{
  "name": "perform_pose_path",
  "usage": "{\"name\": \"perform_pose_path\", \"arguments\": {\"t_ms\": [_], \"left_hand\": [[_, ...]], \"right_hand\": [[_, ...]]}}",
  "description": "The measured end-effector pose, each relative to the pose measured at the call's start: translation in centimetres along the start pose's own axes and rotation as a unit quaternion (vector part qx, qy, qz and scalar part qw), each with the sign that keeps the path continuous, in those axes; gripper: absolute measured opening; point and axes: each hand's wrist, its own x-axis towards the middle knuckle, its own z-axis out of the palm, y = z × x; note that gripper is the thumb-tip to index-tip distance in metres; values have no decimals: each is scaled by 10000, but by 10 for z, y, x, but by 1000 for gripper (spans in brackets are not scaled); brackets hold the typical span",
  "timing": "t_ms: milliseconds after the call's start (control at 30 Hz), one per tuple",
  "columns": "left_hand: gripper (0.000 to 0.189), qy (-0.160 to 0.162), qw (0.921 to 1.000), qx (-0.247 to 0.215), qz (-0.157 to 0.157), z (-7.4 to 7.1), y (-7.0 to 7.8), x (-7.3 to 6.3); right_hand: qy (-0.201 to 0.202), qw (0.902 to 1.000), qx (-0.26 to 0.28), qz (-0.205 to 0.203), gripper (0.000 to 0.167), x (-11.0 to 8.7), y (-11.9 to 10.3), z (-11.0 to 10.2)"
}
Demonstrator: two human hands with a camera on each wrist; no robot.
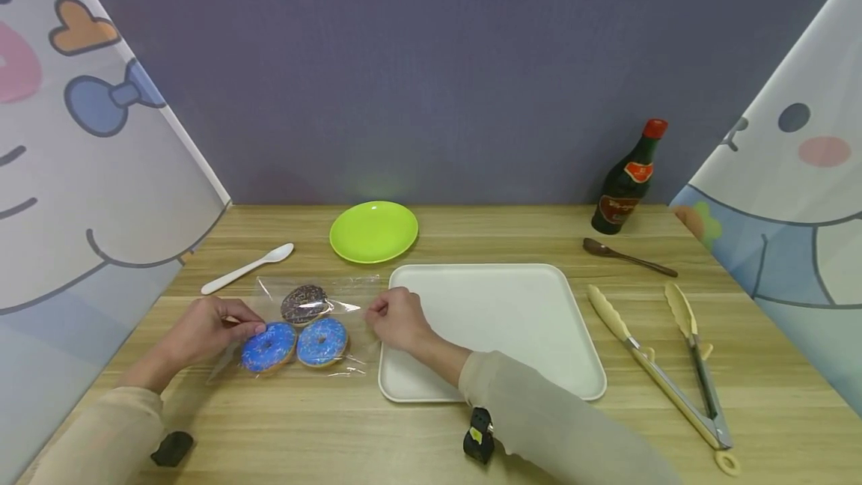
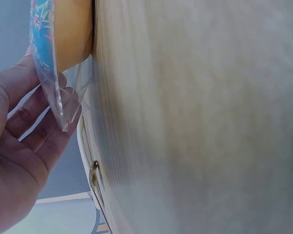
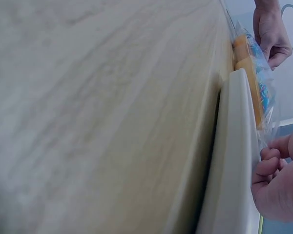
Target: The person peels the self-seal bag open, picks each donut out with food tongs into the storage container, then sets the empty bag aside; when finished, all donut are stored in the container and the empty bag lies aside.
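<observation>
A clear plastic bag (image 1: 357, 290) lies on the table's left half. Inside it are a blue-frosted doughnut (image 1: 268, 347), a second blue-frosted doughnut (image 1: 322, 341) and a chocolate doughnut (image 1: 305, 304), all with sprinkles. My left hand (image 1: 212, 331) grips the bag's left side, its thumb by the nearer-left blue doughnut. In the left wrist view, the fingers (image 2: 36, 129) reach past the bag's corner. My right hand (image 1: 400, 316) pinches the bag's right edge with curled fingers, above the left rim of a white tray (image 1: 498, 328).
Behind the bag lie a white spoon (image 1: 248, 269) and a green plate (image 1: 373, 232). To the right are tongs (image 1: 673, 380) with spread arms, a dark wooden spoon (image 1: 629, 257) and a dark green bottle (image 1: 622, 185). A grey wall stands behind the table.
</observation>
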Motion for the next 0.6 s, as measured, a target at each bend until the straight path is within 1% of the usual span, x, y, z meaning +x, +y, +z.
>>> {"name": "perform_pose_path", "arguments": {"t_ms": [67,200,433,600], "left_hand": [[9,-56,9999,-29,-99,0,0,0],[8,-106,9997,-37,-230,0,1,0],[13,-56,9998,113,-135,-1,1,2],[15,-15,9998,108,-161,-1,1,2]], "right_hand": [[6,10000,31,44,12,-1,1,0],[25,9999,124,92,12,-2,3,-1],[248,9997,10,43,11,-1,8,-4],[374,9992,38,137,13,-1,12,-8]]}}
